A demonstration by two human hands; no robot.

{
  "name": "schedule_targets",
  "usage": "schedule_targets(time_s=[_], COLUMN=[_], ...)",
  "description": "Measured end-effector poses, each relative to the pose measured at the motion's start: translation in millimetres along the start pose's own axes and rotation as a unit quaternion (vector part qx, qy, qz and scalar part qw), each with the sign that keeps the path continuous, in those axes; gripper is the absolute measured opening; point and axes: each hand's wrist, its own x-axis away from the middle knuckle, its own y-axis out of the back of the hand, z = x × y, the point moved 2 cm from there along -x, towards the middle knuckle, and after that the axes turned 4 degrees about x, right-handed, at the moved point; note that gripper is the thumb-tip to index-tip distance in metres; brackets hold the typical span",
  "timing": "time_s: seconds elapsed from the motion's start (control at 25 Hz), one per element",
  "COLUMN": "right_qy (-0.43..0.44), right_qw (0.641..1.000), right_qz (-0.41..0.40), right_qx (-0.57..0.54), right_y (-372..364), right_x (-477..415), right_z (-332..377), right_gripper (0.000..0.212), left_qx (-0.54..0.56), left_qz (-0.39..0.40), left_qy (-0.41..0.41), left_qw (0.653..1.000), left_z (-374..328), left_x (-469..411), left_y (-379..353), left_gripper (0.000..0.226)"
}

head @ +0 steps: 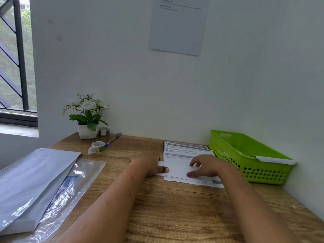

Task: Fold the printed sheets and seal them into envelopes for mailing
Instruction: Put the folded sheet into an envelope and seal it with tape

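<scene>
A stack of printed sheets (185, 151) lies on the wooden desk (157, 207), near the wall. The top sheet (177, 168) is folded over, blank side up. My left hand (150, 165) grips its left edge, thumb on top. Fingers spread, my right hand (205, 166) presses down on the folded sheet's right part. A pile of grey mailing envelopes (31, 183) lies at the desk's left, partly over a clear plastic sleeve (75, 183). A roll of patterned tape (98, 146) sits behind the envelopes.
A green plastic basket (245, 155) stands at the right against the wall, with a white envelope (275, 159) in it. A potted white flower (87, 118), a second small tape roll (104, 131) and a pen (114, 139) stand at the back left. A paper (178, 27) hangs on the wall.
</scene>
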Motion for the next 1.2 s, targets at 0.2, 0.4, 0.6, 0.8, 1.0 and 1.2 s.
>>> schedule_targets(time_s=[0.2, 0.4, 0.6, 0.8, 1.0, 1.2], right_qy=[0.023, -0.044, -0.043, 0.005, 0.117, 0.133], right_qw=[0.999, 0.999, 0.998, 0.99, 0.953, 0.937], right_qz=[-0.005, 0.016, 0.049, 0.0, -0.138, -0.213], right_qx=[-0.025, 0.002, -0.025, -0.143, -0.242, -0.244], right_y=[-5, -5, -2, 1, 9, 15], right_x=[-4, -6, 0, 5, 5, 8], right_z=[8, -1, -2, 1, 14, 14], right_gripper=[0.061, 0.087, 0.079, 0.059, 0.004, 0.012], left_qx=[0.019, 0.026, -0.003, -0.029, -0.011, -0.022], left_qz=[-0.038, -0.033, -0.032, -0.052, -0.152, -0.221], left_qy=[-0.047, -0.047, -0.05, -0.07, -0.139, -0.152], left_qw=[0.998, 0.998, 0.998, 0.996, 0.978, 0.963], left_z=[-2, 0, -2, -10, -41, -47], left_x=[7, 8, 8, 13, 20, 24], left_y=[6, 7, 4, 8, 17, 29], left_gripper=[0.061, 0.064, 0.063, 0.055, 0.033, 0.025])
